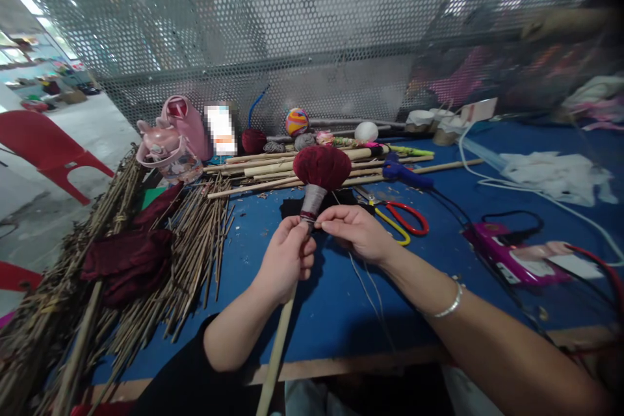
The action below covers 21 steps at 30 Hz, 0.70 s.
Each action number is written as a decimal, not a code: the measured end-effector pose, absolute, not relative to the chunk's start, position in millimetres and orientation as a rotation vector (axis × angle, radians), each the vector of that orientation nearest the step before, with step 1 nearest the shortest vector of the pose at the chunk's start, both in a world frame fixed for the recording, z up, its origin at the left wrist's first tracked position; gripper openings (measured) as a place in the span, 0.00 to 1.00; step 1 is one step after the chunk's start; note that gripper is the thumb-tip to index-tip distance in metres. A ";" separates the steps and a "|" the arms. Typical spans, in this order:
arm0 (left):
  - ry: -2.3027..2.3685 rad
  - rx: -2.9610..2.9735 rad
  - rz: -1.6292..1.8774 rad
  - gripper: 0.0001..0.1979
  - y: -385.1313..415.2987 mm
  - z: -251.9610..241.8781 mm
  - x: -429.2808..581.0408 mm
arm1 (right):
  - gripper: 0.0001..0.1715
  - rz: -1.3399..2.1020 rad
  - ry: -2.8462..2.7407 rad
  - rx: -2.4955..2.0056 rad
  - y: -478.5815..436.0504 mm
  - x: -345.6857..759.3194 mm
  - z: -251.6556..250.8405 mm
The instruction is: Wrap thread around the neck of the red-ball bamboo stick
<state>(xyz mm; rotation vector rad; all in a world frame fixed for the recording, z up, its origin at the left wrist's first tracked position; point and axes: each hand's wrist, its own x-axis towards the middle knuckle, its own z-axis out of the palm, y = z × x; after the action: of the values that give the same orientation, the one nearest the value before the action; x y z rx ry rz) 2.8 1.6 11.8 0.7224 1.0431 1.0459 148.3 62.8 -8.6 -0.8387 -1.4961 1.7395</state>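
Left fingers (296, 234) gripping the stick (279, 354), right fingers (337, 227) pinching the grey thread (314, 198) just right of it.
Stick's long axis slants away, leaning right, over the surface (329, 331); its maroon head (322, 168) lies beyond both hands.

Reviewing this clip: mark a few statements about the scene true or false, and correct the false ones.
1. The left hand grips a wooden stick. True.
2. The fabric head at the stick's far end is yellow. False: it is dark red.
3. Grey thread is wound just below the head. True.
4. The right hand holds the blue glue gun. False: the gun lies apart from both hands.
5. The scissors have one red and one yellow handle. True.
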 end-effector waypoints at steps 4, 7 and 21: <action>1.042 0.725 1.054 0.10 2.2 12.0 3.0 | 0.15 1.719 -1.513 -0.823 61.7 148.4 -8.4; 1.035 0.723 1.057 0.11 2.4 12.5 3.1 | 0.15 1.713 -1.525 -0.829 60.8 148.8 -9.4; 1.058 0.703 1.055 0.09 0.8 14.9 4.9 | 0.11 1.649 -1.566 -0.799 58.3 145.3 -1.5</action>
<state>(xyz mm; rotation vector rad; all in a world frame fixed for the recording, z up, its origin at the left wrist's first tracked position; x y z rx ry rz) 4.9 0.8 14.9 0.7027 1.0576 1.0548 145.3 58.3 -1.5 -0.7988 -1.5660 1.6490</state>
